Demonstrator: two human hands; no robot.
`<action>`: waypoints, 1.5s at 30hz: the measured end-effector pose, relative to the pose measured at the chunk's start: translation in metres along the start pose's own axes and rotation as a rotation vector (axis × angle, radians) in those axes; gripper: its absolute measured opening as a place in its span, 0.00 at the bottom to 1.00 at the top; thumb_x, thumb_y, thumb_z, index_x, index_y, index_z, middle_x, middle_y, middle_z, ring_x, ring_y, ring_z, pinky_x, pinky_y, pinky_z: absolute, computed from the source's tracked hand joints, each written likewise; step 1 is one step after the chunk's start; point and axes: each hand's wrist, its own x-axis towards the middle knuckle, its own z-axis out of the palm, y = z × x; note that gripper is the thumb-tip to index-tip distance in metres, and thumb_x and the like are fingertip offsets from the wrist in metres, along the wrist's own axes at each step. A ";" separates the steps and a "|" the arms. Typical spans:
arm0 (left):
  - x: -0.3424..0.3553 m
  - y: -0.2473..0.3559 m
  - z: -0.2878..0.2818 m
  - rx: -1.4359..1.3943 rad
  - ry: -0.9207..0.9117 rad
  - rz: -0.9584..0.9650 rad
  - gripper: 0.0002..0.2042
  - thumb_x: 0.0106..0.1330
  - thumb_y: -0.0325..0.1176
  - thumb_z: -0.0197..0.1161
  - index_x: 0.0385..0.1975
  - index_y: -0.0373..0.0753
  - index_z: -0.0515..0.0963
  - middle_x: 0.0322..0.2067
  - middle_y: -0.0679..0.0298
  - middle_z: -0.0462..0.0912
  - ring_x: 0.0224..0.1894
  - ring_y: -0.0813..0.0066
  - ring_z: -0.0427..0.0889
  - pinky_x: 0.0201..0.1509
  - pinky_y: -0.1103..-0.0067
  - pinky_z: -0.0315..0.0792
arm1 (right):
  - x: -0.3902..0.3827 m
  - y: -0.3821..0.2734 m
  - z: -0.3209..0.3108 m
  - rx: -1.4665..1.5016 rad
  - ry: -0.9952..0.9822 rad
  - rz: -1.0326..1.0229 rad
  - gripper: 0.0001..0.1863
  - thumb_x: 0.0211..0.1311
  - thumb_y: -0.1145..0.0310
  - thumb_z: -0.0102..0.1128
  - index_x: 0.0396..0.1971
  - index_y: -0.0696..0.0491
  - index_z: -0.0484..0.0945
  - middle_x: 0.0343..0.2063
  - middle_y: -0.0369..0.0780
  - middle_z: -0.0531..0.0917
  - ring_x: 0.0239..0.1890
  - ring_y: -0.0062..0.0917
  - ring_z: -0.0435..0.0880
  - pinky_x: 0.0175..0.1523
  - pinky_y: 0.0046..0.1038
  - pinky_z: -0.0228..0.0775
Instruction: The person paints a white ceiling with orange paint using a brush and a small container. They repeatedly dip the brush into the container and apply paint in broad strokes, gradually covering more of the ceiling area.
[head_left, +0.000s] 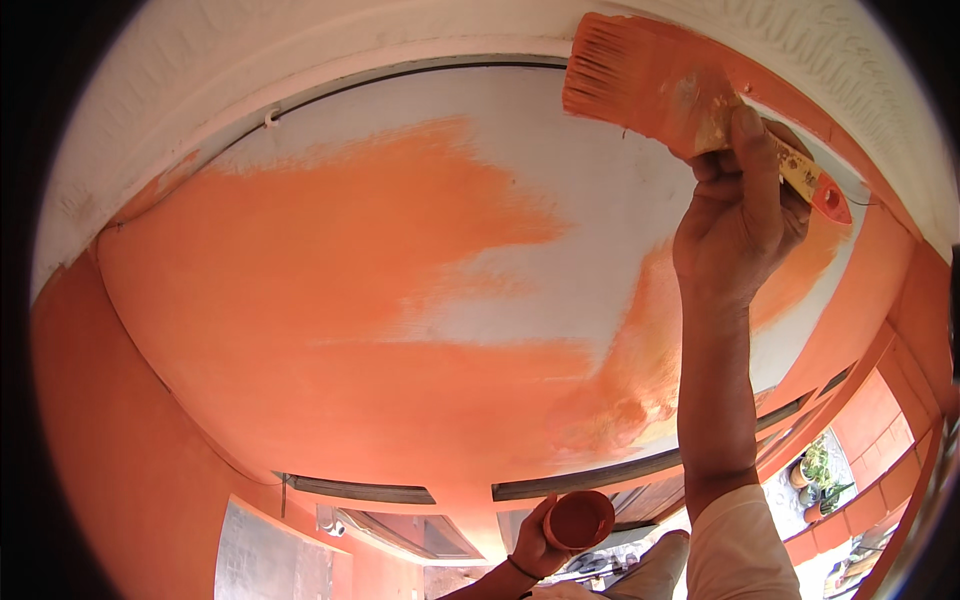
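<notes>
High at the upper right, my right hand (745, 220) is closed round the handle of a wide paintbrush (650, 85). Orange paint coats its bristles, which point left along the top of the wall, under the pale cornice; whether they touch the wall I cannot tell. The handle is yellowish, paint-spotted and red at its end. Low in the view, my left hand (535, 545) grips a small round pot (608, 512) with orange-red paint inside. Between the hands spreads a wall (530, 305), partly orange with broad brush strokes, partly pale grey.
A pale textured cornice (400, 40) curves across the top, with a dark cable (420, 68) along its lower edge. Narrow dark openings (360, 490) run low along the wall. A white camera-like fixture (330, 522) sits lower left. Potted plants (815, 480) stand at the lower right.
</notes>
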 end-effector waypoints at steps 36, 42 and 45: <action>-0.005 0.011 -0.006 -0.057 -0.049 -0.009 0.28 0.81 0.54 0.49 0.66 0.35 0.72 0.64 0.50 0.79 0.65 0.50 0.80 0.67 0.51 0.77 | 0.005 0.002 0.008 -0.160 -0.054 -0.126 0.05 0.68 0.76 0.70 0.36 0.64 0.87 0.28 0.42 0.87 0.29 0.23 0.90 0.37 0.32 0.93; -0.004 0.010 -0.004 -0.019 -0.023 -0.021 0.29 0.81 0.55 0.50 0.66 0.35 0.72 0.64 0.50 0.79 0.65 0.50 0.81 0.67 0.51 0.77 | 0.011 -0.002 -0.002 -0.173 -0.062 -0.159 0.05 0.67 0.77 0.70 0.37 0.64 0.87 0.28 0.41 0.87 0.29 0.21 0.89 0.36 0.30 0.92; -0.004 0.010 -0.003 -0.034 -0.034 -0.026 0.29 0.81 0.55 0.49 0.66 0.35 0.72 0.64 0.50 0.79 0.65 0.50 0.81 0.68 0.51 0.77 | 0.012 -0.007 -0.006 -0.274 -0.040 -0.184 0.05 0.67 0.76 0.70 0.37 0.63 0.87 0.31 0.42 0.88 0.31 0.21 0.89 0.38 0.30 0.92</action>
